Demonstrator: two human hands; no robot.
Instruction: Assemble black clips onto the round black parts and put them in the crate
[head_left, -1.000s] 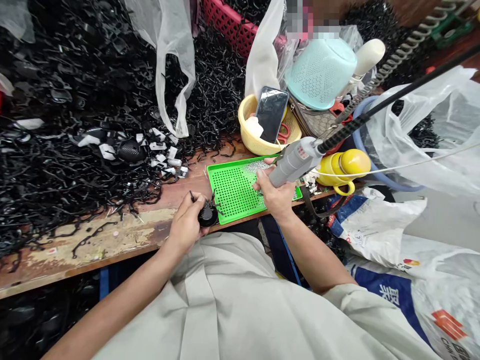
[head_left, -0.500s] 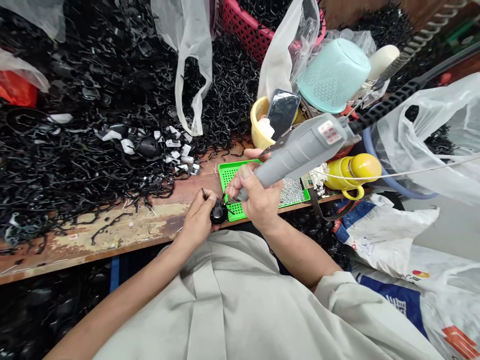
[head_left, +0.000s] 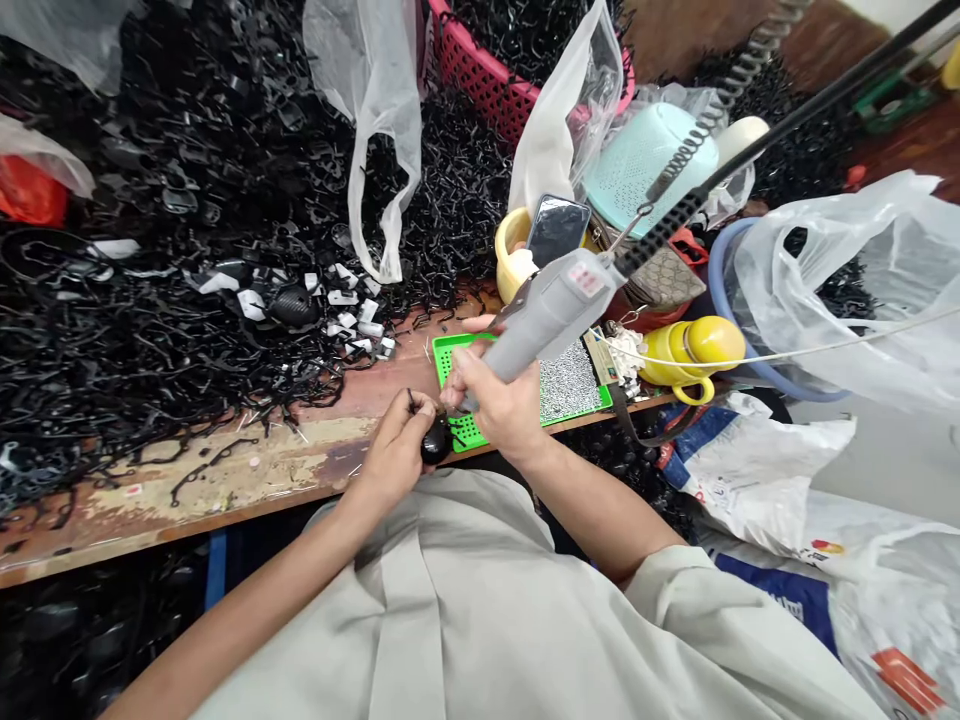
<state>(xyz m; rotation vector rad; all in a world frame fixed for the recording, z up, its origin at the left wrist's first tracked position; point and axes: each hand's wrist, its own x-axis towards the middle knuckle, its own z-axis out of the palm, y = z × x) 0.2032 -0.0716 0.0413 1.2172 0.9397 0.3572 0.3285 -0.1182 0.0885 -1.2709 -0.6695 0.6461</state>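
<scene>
My left hand [head_left: 396,442] is closed on a round, glossy black plastic part [head_left: 436,441] at the front edge of the bench. A thin black strip sticks up by its fingertips. My right hand [head_left: 501,402] is wrapped around a grey electric screwdriver [head_left: 551,308], which leans up to the right and hangs from a coil spring and black cable. Its lower end lies close to the black part; my fingers hide the bit, so contact cannot be made out. Beneath my right hand is a green perforated tray [head_left: 442,365] with many small silvery screws [head_left: 568,385].
Heaps of black plastic pieces [head_left: 165,180] cover the bench's left and back, with small white pieces [head_left: 367,310] among them. Behind the tray stand a yellow cup [head_left: 506,265] with a phone [head_left: 556,230], and a pale blue basket [head_left: 645,165]. A yellow bottle [head_left: 694,350] stands to the right.
The screwdriver's upper end has swung left, so the tool stands steeper, and my right hand has shifted slightly left. The black part has turned and shows a smoother face. The view has shifted slightly.
</scene>
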